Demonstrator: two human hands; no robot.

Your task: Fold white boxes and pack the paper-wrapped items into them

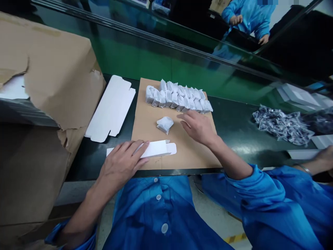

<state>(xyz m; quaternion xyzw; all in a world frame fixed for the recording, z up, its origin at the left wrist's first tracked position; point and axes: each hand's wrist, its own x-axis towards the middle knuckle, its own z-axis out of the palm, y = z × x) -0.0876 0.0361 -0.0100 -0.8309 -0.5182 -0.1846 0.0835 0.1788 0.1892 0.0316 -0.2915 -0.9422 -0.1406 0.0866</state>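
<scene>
My left hand (125,158) is wrapped over a long white carton (156,148) that lies on a brown cardboard sheet (189,156). The carton's right end stands open, with its flaps sticking out. My right hand (197,127) hovers over the sheet with nothing visible in it, its fingers apart and pointing left. Between the hands sits a single small item wrapped in white paper (165,124). Behind it, two rows of similar wrapped items (179,99) stand side by side along the sheet's far part.
Flat white cartons (111,109) lie left of the sheet, beside a large torn cardboard box (59,69). To the right are a pile of clear plastic pieces (283,125), white boxes (299,95) and another person's hand (324,159). Across the green partition, a person in blue (247,17) sits.
</scene>
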